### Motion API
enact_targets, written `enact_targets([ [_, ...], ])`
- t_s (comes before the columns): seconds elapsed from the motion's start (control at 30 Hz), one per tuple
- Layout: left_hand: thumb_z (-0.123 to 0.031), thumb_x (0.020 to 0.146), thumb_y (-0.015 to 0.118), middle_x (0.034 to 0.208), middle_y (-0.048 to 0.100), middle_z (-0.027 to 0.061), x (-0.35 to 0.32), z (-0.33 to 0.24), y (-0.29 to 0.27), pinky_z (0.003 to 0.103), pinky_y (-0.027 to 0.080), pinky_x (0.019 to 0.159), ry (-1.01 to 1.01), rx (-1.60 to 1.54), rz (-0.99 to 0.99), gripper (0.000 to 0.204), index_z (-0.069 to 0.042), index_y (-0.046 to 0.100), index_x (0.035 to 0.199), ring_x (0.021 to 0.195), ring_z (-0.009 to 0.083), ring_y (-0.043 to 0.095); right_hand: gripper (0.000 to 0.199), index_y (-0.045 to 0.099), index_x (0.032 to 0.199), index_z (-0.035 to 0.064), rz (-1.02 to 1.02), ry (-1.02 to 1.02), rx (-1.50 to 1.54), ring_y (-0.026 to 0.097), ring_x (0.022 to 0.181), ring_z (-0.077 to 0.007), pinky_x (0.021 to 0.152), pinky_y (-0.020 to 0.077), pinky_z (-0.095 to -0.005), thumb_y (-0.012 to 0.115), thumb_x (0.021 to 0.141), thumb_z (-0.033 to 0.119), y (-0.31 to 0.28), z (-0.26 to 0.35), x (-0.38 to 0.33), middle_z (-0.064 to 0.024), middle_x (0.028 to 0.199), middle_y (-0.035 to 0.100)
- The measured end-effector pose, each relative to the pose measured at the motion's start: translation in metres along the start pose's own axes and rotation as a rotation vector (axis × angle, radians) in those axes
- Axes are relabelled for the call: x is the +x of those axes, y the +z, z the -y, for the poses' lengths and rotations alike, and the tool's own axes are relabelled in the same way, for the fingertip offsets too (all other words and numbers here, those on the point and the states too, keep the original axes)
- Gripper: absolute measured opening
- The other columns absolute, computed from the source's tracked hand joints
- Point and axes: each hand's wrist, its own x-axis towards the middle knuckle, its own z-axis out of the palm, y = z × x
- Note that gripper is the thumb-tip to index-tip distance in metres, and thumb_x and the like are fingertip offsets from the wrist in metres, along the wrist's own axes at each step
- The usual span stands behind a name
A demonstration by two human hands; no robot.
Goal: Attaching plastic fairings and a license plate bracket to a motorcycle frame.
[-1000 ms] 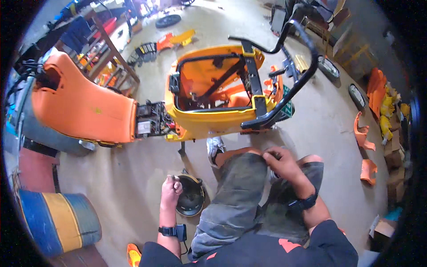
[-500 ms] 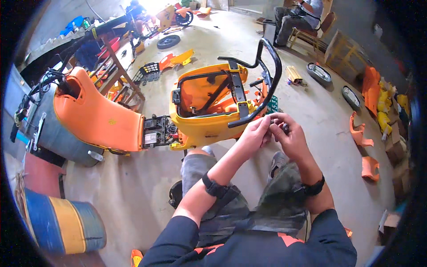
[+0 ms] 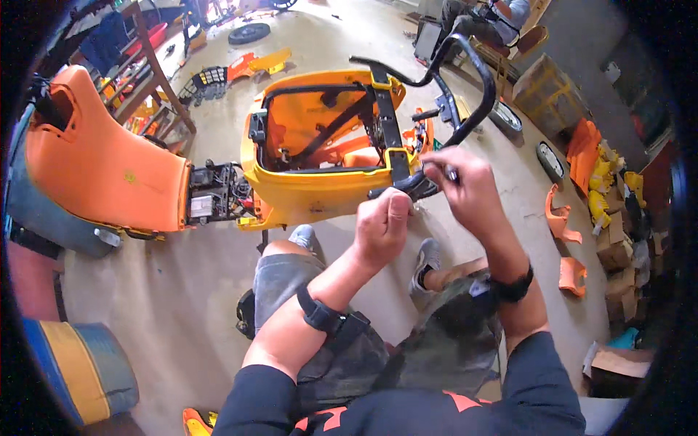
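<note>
An orange scooter body with a yellow rear section stands in front of me, its seat compartment uncovered. A black tubular grab rail is fixed over its tail. My left hand is closed in a fist just below the rail's near end; whatever it holds is hidden. Beside the rail's near arm, my right hand is closed, fingers curled in a pinch, with a small dark round-ended thing showing between them. Its kind is too small to tell. The orange front shell rises at the left.
A blue and yellow drum lies at the lower left. Orange panels rest on the floor at the right, near cardboard boxes. A loose tyre lies farther back. Another person sits at the far right.
My hands were together over the floor beside the tail; now they are apart. The right has moved to the grab rail, the left lower and leftward. The view has shifted rightward and down.
</note>
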Motion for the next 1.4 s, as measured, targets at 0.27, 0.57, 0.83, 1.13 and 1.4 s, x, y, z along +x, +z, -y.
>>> enact_targets([
  [0.27,-0.032,0.101,0.037,0.06,0.042,-0.0031,0.027,0.005,-0.032,0.022,0.032,0.05,-0.2,-0.059,-0.6,0.04,-0.008,0.047,0.072,0.053,0.006,0.038,0.018,0.069,0.096,0.0039,0.211,-0.122,-0.297,0.064,0.078,-0.0305,0.071,0.051,-0.0375,0.066,0.078,0.003,0.04,-0.022,0.046,-0.014,0.087,0.066],
  [0.57,-0.032,0.099,0.041,0.059,0.041,-0.0042,0.029,0.018,-0.036,0.023,0.031,0.047,-0.331,-0.039,-0.562,0.038,-0.008,0.049,0.072,0.051,0.005,0.038,0.018,0.069,0.093,0.0054,0.28,-0.185,-0.404,0.064,0.08,-0.032,0.073,0.0512,-0.0399,0.064,0.075,0.002,0.049,-0.028,0.049,-0.0131,0.087,0.066],
  [0.83,-0.028,0.099,0.041,0.07,0.058,0.0094,0.027,0.01,-0.036,0.034,0.046,0.066,-0.357,0.06,-0.474,0.034,-0.004,0.064,0.091,0.065,0.0196,0.054,0.015,0.06,0.081,0.0063,0.305,-0.156,-0.74,0.064,0.082,-0.0292,0.068,0.0528,-0.04,0.057,0.088,0.02,0.058,-0.022,0.051,-0.011,0.082,0.061],
  [1.13,-0.026,0.098,0.042,0.069,0.06,0.0094,0.028,0.006,-0.038,0.035,0.046,0.065,-0.283,0.162,-0.482,0.032,-0.005,0.065,0.091,0.063,0.0197,0.056,0.017,0.063,0.079,0.0083,0.311,-0.339,-0.836,0.065,0.074,-0.0247,0.059,0.0536,-0.0353,0.058,0.087,0.023,0.059,-0.02,0.05,-0.0094,0.078,0.062],
  [1.4,-0.025,0.098,0.043,0.07,0.061,0.0102,0.029,0.009,-0.035,0.033,0.046,0.065,-0.334,0.099,-0.47,0.032,-0.004,0.065,0.091,0.064,0.018,0.056,0.01,0.063,0.078,0.0069,0.269,-0.256,-0.802,0.067,0.073,-0.0256,0.061,0.0543,-0.0362,0.058,0.082,0.014,0.065,-0.017,0.044,-0.0108,0.077,0.063],
])
